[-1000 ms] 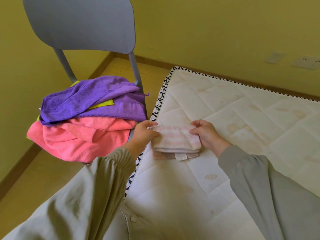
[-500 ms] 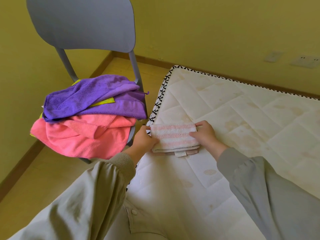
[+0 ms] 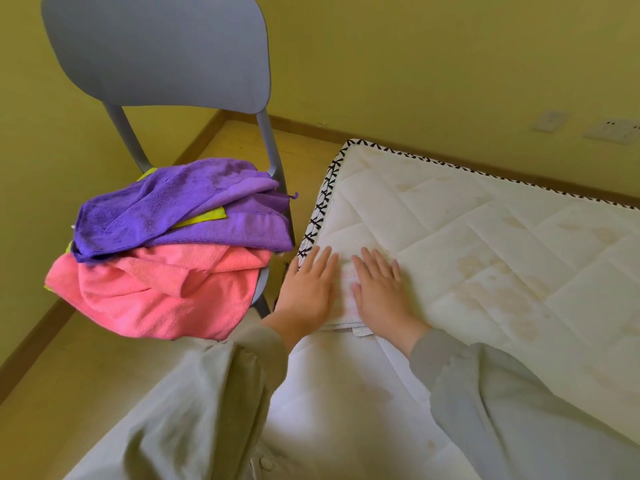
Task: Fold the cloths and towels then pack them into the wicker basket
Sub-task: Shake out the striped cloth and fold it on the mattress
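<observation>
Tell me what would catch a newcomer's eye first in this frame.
First the bright heap on the grey chair at the left: a purple towel lying on a pink towel, with a sliver of yellow cloth showing between the purple folds. Next, near the corner of the mattress, the left hand and right hand press flat, side by side, on a pale folded towel.

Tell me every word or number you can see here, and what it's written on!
No text can be read anywhere in this picture.
Tag on the near edge of the folded towel: too small and blurred to read.
Wall sockets: no readable marks.
Mattress edging: black crosses, which are a pattern and not letters.
</observation>
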Motion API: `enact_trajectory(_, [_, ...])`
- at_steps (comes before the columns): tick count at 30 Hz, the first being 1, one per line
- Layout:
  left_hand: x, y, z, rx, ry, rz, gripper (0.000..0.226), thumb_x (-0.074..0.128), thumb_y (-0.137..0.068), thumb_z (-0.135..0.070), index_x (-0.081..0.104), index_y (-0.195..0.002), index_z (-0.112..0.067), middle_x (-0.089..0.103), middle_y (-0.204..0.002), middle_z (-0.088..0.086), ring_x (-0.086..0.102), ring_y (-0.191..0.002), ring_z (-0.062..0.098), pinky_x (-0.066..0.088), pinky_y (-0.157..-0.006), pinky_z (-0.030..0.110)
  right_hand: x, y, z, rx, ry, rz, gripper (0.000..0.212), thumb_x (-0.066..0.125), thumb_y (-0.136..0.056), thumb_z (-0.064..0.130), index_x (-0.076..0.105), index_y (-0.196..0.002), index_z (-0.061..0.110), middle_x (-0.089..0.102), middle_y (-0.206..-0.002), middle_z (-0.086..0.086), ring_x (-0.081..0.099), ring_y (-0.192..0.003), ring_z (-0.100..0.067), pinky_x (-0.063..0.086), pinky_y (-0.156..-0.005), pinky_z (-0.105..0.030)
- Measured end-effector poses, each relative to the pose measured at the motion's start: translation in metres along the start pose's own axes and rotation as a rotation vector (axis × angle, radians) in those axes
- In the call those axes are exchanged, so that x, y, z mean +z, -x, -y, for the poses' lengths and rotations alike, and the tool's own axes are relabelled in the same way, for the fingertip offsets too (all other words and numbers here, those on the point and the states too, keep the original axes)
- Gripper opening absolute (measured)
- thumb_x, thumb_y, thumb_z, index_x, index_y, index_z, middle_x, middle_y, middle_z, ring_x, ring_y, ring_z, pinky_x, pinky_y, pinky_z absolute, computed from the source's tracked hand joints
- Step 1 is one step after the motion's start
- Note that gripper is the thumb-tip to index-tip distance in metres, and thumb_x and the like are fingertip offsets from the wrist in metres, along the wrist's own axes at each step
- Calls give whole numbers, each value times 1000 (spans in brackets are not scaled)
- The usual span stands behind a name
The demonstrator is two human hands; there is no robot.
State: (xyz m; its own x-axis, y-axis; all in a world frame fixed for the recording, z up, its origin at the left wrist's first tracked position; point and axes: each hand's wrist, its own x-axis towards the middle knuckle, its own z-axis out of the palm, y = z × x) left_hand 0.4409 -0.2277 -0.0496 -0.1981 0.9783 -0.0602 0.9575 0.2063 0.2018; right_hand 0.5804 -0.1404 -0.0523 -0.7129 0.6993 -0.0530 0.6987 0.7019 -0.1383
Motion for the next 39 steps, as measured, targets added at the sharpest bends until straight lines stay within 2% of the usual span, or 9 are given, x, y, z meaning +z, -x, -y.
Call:
enact_trajectory(3, [21, 4, 6, -22, -32, 127, 60, 10, -98, -40, -3, -152, -17, -6, -160, -1, -10, -147, 19, 1, -119, 44, 17, 6, -10, -3, 67, 82, 60, 23, -92, 42, 39, -143, 16, 36, -151, -5, 31, -140, -24, 24, -111, -52])
enact_trajectory(8, [28, 6, 6, -31, -49, 128, 75, -8, -83, -46, -5, -152, -17, -8, -160, -1, -11, -147, 18, 2, -119, 47, 21, 4, -14, 5, 86, 75, 59, 29, -91, 42, 37, -144, 17, 33, -152, -5, 30, -141, -23, 29, -108, -54])
enact_trajectory(16, [16, 3, 8, -56, -101, 239, 64, 16, -101, -45, -13, -150, -16, -18, -158, 0, -19, -145, 21, -2, -117, 49, 22, 6, -23, 65, 58, 126, 69, 3, -90, 50, 8, -152, 21, 2, -160, 1, -1, -147, -15, 11, -117, -46])
enact_trajectory(21, [4, 2, 7, -105, -92, 311, 68, 25, -101, -44, -9, -151, -13, -8, -160, 1, -10, -147, 23, 3, -118, 50, 10, 11, -30, 205, -47, 197, 64, 20, -99, 49, -4, -152, 21, 2, -160, -3, 3, -147, -17, 9, -117, -41])
enact_trajectory(28, [-22, -1, 9, -285, 347, 133, 74, 65, -84, -47, 38, -143, -14, 52, -130, 9, 45, -122, 26, 37, -100, 34, -25, 3, -30, 592, -652, 287, 42, 68, -79, 33, 49, -108, 9, 57, -98, -4, 58, -92, -23, 47, -75, -30])
enact_trajectory(31, [-33, -3, 7, -358, 438, 279, 33, 68, -82, -44, 66, -94, -13, 60, -87, 1, 55, -90, 21, 43, -72, 26, -36, 1, -36, 520, -738, 383, 12, 65, -82, 16, 60, -90, 9, 55, -79, -4, 55, -74, -19, 39, -62, -26])
enact_trajectory(33, [-34, -3, 5, -440, 604, 374, 33, 69, -83, -39, 55, -69, -13, 50, -69, 0, 51, -71, 19, 39, -51, 20, -47, -2, -38, 464, -838, 336, 5, 66, -83, 13, 62, -81, 12, 52, -70, -2, 50, -64, -15, 36, -55, -18])
enact_trajectory(36, [-29, 0, 2, -639, 1056, 460, 35, 67, -86, -30, 57, -108, -5, 60, -102, 9, 62, -88, 22, 55, -62, 27, -55, -7, -42, 550, -895, 156, 33, 70, -82, 22, 48, -59, 15, 45, -59, 1, 44, -54, -14, 33, -49, -20])
enact_trajectory(39, [-19, 11, -6, -748, 1228, 470, 41, 62, -90, -23, 50, -124, -2, 57, -119, 15, 61, -103, 30, 56, -78, 42, -47, 3, -40, 770, -851, 308, 38, 66, -82, 43, 61, -89, 6, 64, -77, -6, 56, -59, -18, 38, -54, -24])
